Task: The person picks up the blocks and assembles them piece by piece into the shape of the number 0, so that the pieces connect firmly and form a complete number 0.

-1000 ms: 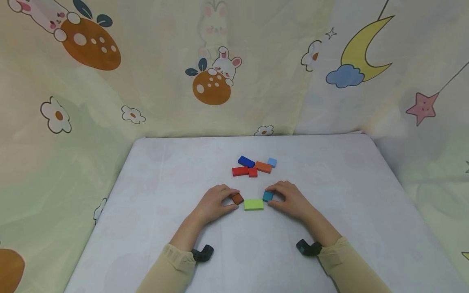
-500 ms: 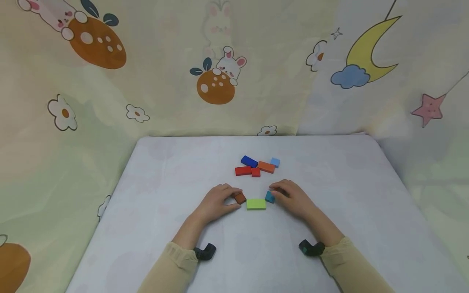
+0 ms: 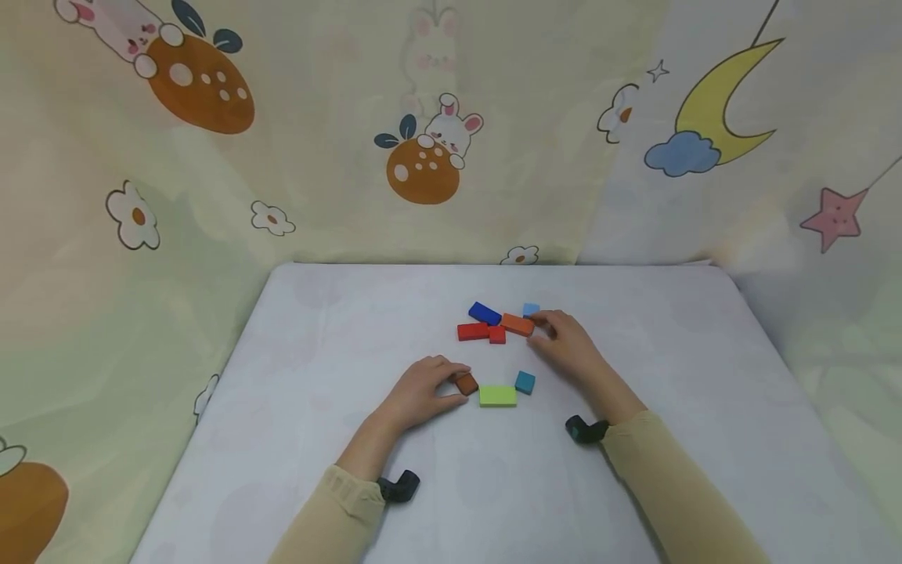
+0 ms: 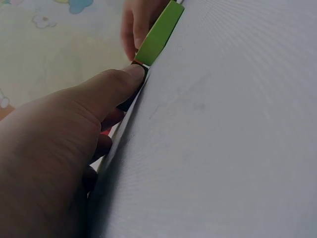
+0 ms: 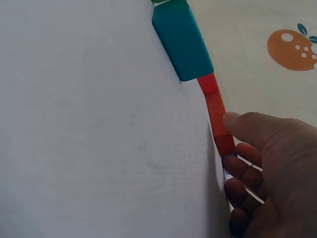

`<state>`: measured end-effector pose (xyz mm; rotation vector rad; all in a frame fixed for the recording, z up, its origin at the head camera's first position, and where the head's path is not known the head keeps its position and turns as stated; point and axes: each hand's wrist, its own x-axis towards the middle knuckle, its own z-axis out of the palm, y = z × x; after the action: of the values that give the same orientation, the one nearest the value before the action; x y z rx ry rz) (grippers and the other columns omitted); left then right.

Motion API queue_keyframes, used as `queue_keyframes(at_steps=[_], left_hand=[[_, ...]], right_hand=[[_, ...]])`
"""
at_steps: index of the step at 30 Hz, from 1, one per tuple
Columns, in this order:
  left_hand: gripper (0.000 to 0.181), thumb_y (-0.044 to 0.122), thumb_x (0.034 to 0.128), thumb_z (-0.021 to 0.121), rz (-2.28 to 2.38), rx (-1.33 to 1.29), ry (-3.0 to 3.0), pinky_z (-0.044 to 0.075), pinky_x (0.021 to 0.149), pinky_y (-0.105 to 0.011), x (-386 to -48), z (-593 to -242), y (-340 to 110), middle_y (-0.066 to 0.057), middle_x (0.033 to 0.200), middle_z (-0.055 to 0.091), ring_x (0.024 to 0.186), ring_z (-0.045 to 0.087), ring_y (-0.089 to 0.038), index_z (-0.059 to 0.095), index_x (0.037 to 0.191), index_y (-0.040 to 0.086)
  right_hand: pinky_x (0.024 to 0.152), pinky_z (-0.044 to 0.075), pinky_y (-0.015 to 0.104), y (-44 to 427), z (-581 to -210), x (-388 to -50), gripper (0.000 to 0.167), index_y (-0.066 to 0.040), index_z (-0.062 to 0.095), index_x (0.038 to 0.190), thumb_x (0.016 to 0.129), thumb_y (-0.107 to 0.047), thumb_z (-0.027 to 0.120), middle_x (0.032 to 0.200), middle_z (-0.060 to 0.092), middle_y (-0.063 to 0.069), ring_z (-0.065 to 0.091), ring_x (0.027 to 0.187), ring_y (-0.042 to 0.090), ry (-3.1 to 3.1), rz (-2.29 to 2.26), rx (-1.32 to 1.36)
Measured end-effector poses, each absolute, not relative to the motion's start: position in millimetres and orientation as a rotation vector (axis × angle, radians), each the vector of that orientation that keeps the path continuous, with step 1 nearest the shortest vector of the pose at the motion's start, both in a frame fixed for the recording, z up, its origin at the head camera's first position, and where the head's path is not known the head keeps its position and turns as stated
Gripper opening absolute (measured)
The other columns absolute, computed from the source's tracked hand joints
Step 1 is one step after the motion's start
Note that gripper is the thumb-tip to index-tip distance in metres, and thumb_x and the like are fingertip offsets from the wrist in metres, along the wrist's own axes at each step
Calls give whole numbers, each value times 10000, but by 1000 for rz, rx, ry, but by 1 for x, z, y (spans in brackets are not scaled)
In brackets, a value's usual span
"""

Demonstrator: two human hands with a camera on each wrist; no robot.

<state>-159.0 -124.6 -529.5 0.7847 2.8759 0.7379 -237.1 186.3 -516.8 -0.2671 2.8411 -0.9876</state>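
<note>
My left hand (image 3: 421, 394) holds a small brown block (image 3: 467, 384) between thumb and fingers, at the left end of a lime green block (image 3: 497, 396). Just off the green block's right upper corner lies a teal block (image 3: 524, 382), untouched. Farther back, my right hand (image 3: 568, 345) has thumb and forefinger spread around the right end of an orange block (image 3: 517, 325); in the right wrist view the thumb overlaps the orange block (image 5: 216, 114), and firm contact cannot be told. A light blue block (image 3: 532, 309) is partly hidden behind the right fingertips.
Beside the orange block lie a dark blue block (image 3: 485, 313), a long red block (image 3: 473, 332) and a small red block (image 3: 497, 335). All rest on a white-covered table (image 3: 338, 329). A patterned cloth (image 3: 317, 141) hangs behind it.
My right hand has let go of the teal block and moved away to the back group, beside the orange block. The left hand stays at the brown block. The view has shifted slightly.
</note>
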Motion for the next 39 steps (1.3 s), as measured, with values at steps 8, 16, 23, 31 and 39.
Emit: queue_keyframes(at_steps=[8,16,23,31,39], left_hand=[[480,470,894,695,740,784,2877,493,976,-348,-158,-527,-122,129,1105,615,1054,561,-68,583,1341,338],[479,457,894,701,746,776,2870,492,973,-351,-158,-526,-125,118,1109,621,1052,565,-76,589,1340,324],[480,470,894,694,753,754,2854,487,984,-356,-158,-529,-125,123,1127,624,1064,563,-77,586,1343,336],[481,479,897,688,753,758,2859,491,968,-343,-159,-529,-124,125,1101,619,1039,561,-68,585,1345,336],[486,490,897,682,730,753,2859,496,960,-334,-159,-527,-122,131,1097,617,1042,559,-64,582,1348,342]], right_hand=[[1019,479,500,183,-513,-246,390,-187,585,1338,965,-292,625,1312,552,68,514,1150,274,2827,-949,-257],[1065,441,531,182,-511,-258,386,-276,561,1394,1021,-187,518,1287,535,69,526,1215,299,2824,-897,-274],[1085,419,527,174,-516,-270,417,-255,533,1417,1020,-158,453,1297,549,87,514,1235,307,2855,-900,-242],[1101,355,596,166,-512,-262,692,-194,445,1463,876,-477,676,1487,445,118,390,1345,362,2839,-911,-192],[1102,348,613,164,-511,-259,785,-150,412,1478,845,-511,704,1490,428,151,367,1360,390,2868,-855,-166]])
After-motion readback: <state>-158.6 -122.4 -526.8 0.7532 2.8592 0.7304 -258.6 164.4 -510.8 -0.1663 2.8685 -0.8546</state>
